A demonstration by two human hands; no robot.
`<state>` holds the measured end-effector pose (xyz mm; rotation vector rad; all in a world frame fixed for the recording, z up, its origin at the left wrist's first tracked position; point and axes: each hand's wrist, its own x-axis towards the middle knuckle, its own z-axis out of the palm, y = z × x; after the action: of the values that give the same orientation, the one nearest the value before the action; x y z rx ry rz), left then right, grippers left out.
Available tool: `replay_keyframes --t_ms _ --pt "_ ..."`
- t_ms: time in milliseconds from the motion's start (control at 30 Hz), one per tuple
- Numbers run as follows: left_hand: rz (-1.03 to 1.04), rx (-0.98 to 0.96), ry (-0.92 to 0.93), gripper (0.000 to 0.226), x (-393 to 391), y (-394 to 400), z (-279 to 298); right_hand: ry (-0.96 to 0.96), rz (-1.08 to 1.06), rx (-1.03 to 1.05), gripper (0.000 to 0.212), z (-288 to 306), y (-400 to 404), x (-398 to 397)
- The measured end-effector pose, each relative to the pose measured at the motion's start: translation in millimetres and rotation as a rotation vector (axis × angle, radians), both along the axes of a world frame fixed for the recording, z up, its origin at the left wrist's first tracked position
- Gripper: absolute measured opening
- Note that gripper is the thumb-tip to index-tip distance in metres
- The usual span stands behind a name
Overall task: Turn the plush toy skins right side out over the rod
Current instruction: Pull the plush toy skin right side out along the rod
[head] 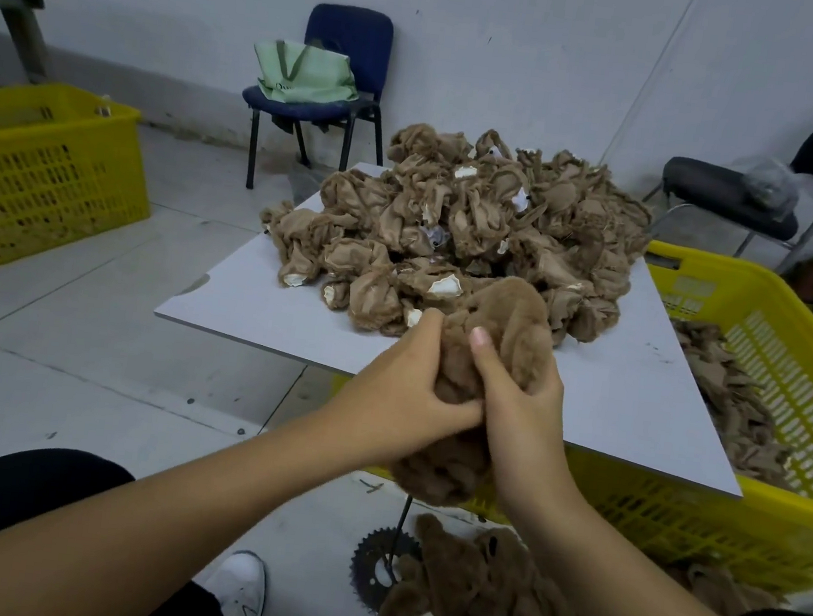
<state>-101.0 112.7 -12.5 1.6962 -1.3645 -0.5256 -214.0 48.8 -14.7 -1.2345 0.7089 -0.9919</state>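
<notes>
Nearest the camera, 1 white shoe [238,592] shows between the person's dark-clad legs, and just to its right lies a small heap of furry brown finished skins [473,594] on the floor; I cannot count them. Beside that heap, 1 black toothed sprocket [372,565] lies flat as a base, and 1 thin dark rod [402,517] rises from it, its upper part hidden inside the plush.

Above it, 2 bare hands work 1 plush skin [504,319], fur side out, bunched over the rod. The left hand [400,388] has its fingers curled tight into the brown fur. The right hand [515,406] also grips the fur, thumb pointing up and fingers wrapped round the far side. The two hands touch at the knuckles.

Behind them, 1 grey board [243,299] serves as a tabletop, resting on 1 yellow crate [777,329] at the right, which holds more tan skins. On the board sits a large pile of inside-out skins [470,224], tan backing outward with white patches, far too many and too tangled to count.

Left, well apart, stands a 2nd yellow crate [39,180]. By the wall are 2 chairs: 1 blue chair [348,43] bearing 1 green bag [304,76], and 1 black chair [731,193] with a greyish bundle on its seat. A wooden bench [19,0] stands at the far left.
</notes>
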Motion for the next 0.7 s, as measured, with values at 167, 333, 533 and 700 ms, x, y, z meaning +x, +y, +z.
replay_keyframes --t_ms 167,333,533,700 --pt "0.160 0.077 0.179 0.048 23.9 -0.7 -1.6 0.029 0.060 0.330 0.025 3.7 -17.4 6.9" --pt "0.016 0.151 0.468 0.028 16.0 -3.4 -10.2 0.029 0.035 0.472 0.027 2.0 -19.8 11.4" --pt "0.114 -0.151 0.256 0.041 3.2 -15.1 0.3 -0.034 0.095 0.538 0.039 9.2 -30.4 13.6" --pt "0.170 -0.213 0.303 0.038 5.6 -33.0 16.0 -0.071 0.093 0.507 0.047 16.9 -40.0 19.2"
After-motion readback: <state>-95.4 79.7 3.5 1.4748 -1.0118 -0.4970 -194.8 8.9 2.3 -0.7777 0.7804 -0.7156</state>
